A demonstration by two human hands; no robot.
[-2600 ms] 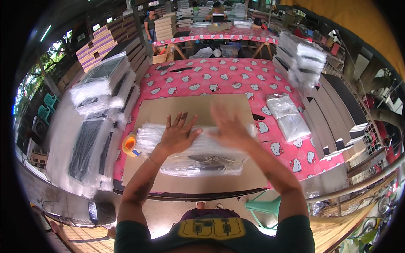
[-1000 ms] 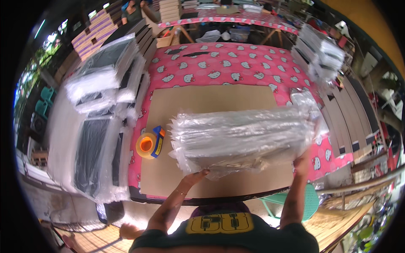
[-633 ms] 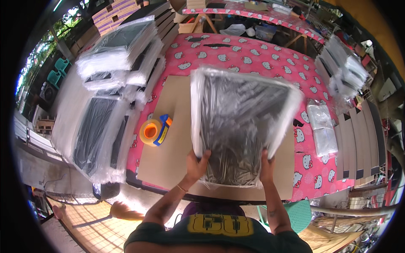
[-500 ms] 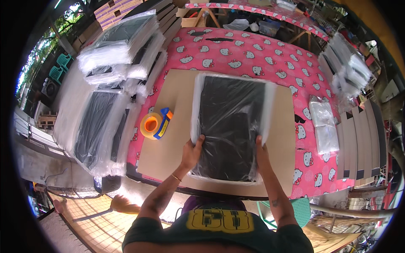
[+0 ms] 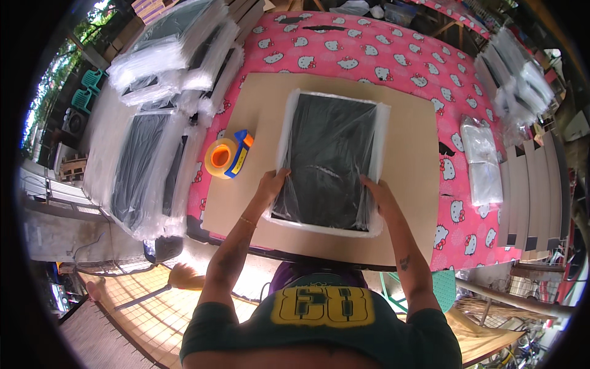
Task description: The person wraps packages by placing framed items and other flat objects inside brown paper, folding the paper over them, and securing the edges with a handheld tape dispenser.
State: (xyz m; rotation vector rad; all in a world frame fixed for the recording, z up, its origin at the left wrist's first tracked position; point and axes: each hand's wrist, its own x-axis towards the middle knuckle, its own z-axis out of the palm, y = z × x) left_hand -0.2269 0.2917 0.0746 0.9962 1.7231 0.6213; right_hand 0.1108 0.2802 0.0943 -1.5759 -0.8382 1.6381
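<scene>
While the dark packet [image 5: 329, 157] lies on the cardboard sheet [image 5: 410, 154], its long sides running away from the body, the left hand [image 5: 268, 186] and the right hand [image 5: 382, 195] each clasp one long edge, thumbs on top, fingers mostly hidden. Its clear plastic already covers the dark face, so the wrapping looks largely done; whether the ends are sealed I cannot tell, so any closing or stacking seems still left. Just left of it, the tape dispenser [image 5: 228, 155] sits untouched. Farther out on the pink tablecloth [image 5: 347, 48] lie folded clear bags [image 5: 482, 165] at the right, with similar wrapped packets [image 5: 140, 163] piled at the left, apparently finished ones. One second ago the packet lay crosswise with crumpled plastic uppermost; now it has been turned lengthwise, its smooth dark face up, while the dispenser remains on the cardboard's left side.
</scene>
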